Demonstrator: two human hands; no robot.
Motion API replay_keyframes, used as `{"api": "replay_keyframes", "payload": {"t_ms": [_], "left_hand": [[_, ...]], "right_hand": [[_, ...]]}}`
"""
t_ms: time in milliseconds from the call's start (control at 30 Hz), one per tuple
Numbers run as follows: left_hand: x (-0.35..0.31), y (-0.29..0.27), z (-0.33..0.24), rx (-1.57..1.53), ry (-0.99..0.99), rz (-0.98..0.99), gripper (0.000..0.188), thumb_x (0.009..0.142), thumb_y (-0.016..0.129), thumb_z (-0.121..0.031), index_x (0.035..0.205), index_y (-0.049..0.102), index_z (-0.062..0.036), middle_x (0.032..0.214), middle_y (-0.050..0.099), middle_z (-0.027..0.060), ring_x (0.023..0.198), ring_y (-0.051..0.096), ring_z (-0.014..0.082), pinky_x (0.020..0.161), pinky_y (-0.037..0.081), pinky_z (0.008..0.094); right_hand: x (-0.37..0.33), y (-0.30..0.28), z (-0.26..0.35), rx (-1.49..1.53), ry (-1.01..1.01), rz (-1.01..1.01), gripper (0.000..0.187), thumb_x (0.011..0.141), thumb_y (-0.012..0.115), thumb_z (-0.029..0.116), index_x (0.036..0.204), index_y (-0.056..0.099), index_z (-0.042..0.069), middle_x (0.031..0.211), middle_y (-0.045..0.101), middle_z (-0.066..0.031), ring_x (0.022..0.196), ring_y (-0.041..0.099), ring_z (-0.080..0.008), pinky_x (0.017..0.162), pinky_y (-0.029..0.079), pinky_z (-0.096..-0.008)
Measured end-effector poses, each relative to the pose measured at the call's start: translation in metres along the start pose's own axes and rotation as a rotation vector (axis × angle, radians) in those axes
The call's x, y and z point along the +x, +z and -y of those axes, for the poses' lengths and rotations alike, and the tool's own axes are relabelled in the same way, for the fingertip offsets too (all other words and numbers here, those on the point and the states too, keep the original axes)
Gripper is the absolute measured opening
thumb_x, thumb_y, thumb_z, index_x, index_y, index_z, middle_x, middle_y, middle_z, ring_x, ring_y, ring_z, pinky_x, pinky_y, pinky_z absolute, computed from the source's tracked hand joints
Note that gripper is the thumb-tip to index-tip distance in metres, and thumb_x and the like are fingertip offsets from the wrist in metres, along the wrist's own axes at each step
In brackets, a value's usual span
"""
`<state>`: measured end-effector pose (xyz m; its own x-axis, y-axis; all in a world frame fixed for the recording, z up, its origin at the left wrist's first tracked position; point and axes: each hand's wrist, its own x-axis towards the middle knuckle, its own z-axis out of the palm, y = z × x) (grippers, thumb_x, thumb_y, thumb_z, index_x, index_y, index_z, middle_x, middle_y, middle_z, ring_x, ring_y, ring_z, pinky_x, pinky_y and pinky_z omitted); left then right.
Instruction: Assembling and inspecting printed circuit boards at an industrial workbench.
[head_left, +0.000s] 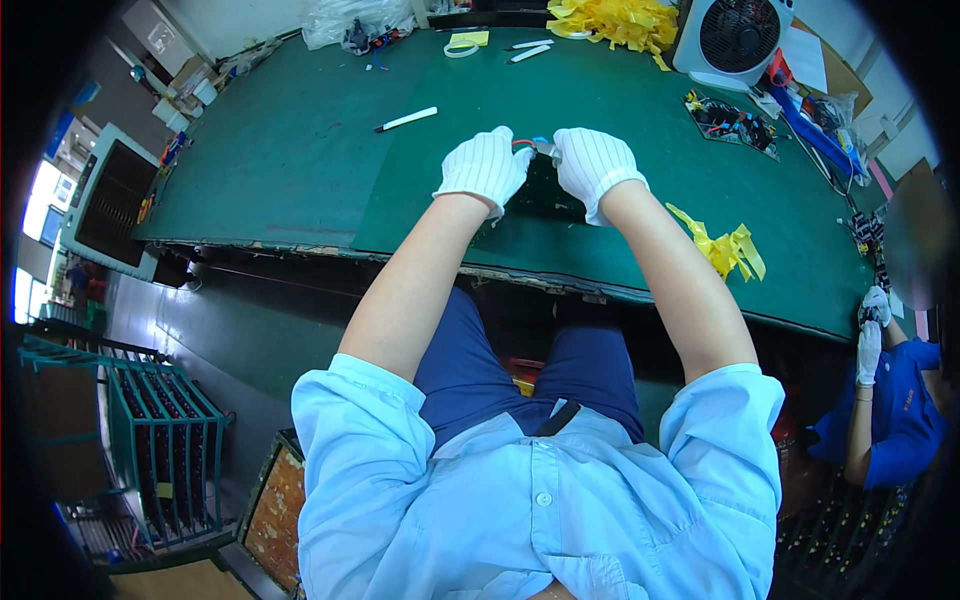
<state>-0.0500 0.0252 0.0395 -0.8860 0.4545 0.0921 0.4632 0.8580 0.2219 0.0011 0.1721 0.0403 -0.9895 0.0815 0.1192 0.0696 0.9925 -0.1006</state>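
Both my hands wear white striped gloves and meet over the green table. My left hand [485, 170] is closed at one end of a small wired part [544, 148]. A short red wire [523, 143] curves out by its fingertips. On the other side my right hand [598, 168] pinches the same part, which shows grey and a bit of blue. The fingers cover most of it, so its exact kind does not show. A dark patch of shadow lies on the table below the hands.
A white marker-like pen [406, 119] lies left of my hands. Yellow tape strips [722, 243] lie to the right, with a bigger yellow heap [620, 22] at the back. Circuit boards [735, 124] and a fan [735, 38] stand back right. A gloved co-worker [895, 390] works at far right.
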Motion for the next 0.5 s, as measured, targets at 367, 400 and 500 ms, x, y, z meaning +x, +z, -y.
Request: {"api": "replay_keyframes", "payload": {"t_ms": [367, 400, 500], "left_hand": [[0.012, -0.006, 0.002, -0.184, 0.182, -0.204, 0.039, 0.088, 0.057, -0.04, 0.105, 0.058, -0.0044, 0.086, 0.065, 0.0218, 0.081, 0.062, 0.0397, 0.073, 0.049, 0.0474], [0.015, -0.004, 0.001, -0.187, 0.182, -0.204, 0.039, 0.088, 0.057, -0.04, 0.105, 0.058, -0.0044, 0.086, 0.065, 0.0218, 0.081, 0.062, 0.0397, 0.073, 0.049, 0.0474], [0.026, -0.005, -0.004, -0.106, 0.115, -0.261, 0.057, 0.09, 0.054, -0.043, 0.13, 0.045, -0.0029, 0.087, 0.065, 0.0227, 0.081, 0.063, 0.0389, 0.073, 0.051, 0.0457]], "right_hand": [[-0.007, -0.05, -0.018, -0.01, -0.084, -0.042, 0.019, 0.079, 0.055, 0.014, 0.088, 0.069, 0.005, 0.086, 0.067, -0.0203, 0.083, 0.064, -0.0373, 0.075, 0.052, -0.0429], [-0.009, -0.043, -0.014, -0.011, -0.05, -0.107, 0.019, 0.079, 0.053, 0.013, 0.086, 0.069, 0.005, 0.086, 0.067, -0.0212, 0.083, 0.065, -0.0375, 0.075, 0.052, -0.0433], [-0.007, -0.042, -0.03, 0.007, 0.093, -0.117, 0.019, 0.08, 0.052, 0.013, 0.085, 0.069, 0.004, 0.087, 0.067, -0.0209, 0.083, 0.065, -0.0371, 0.075, 0.052, -0.0435]]}}
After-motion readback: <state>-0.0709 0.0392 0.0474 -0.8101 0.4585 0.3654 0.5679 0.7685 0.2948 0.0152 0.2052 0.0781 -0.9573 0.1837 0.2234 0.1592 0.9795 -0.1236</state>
